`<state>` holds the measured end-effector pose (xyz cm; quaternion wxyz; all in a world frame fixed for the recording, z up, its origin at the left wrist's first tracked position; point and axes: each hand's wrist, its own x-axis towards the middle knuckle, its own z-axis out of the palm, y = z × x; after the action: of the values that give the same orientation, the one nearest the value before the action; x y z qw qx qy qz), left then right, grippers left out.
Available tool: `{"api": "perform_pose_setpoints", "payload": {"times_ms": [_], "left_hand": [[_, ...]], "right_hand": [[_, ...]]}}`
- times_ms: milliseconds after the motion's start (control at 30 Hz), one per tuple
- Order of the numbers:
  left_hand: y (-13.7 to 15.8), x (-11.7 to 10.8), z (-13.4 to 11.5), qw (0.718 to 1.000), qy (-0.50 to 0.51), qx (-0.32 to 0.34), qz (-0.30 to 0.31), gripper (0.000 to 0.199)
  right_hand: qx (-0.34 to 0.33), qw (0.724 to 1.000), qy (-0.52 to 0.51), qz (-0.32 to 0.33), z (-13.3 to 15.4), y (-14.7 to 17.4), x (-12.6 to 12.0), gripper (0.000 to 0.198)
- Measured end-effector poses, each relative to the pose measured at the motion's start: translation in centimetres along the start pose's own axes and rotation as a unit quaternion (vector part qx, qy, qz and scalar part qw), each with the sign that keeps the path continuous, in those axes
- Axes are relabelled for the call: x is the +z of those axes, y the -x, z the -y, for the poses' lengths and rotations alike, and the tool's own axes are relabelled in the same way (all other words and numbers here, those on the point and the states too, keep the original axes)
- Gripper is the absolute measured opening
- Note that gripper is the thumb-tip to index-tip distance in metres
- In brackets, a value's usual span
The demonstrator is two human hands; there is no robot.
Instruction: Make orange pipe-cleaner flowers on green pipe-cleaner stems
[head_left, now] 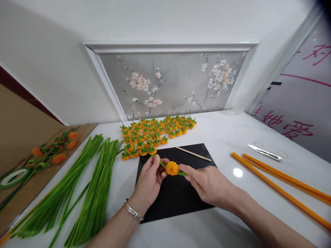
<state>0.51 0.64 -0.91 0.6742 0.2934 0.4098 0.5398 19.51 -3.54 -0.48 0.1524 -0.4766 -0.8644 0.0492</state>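
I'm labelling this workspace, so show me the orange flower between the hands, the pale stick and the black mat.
Orange flower (172, 168): head view, middle of its bloom.
Pale stick (193, 154): head view, midway along it.
Black mat (178, 198): head view, bare lower part.

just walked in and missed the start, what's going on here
A person's left hand and right hand hold a small orange flower between them, at the green strips on either side, over a black mat. Many similar flowers, green side up, are gathered beyond. Green stems lie left; orange stems and snips lie right.
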Motion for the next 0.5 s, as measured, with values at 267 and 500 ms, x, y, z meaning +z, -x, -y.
{"api": "perform_pose_setpoints", "payload": {"times_ms": [267, 500], "left_hand": [[0.40, -0.04, 0.22, 0.998, -0.020, -0.025, 0.047, 0.020], [0.40, -0.65, -0.35, 0.971, -0.117, -0.057, 0.202, 0.051]], "right_hand": [[0.024, 1.000, 0.012, -0.004, -0.40, -0.05, 0.27, 0.039], [0.032, 0.999, -0.008, 0.000, -0.80, 0.09, -0.21, 0.040]]}}
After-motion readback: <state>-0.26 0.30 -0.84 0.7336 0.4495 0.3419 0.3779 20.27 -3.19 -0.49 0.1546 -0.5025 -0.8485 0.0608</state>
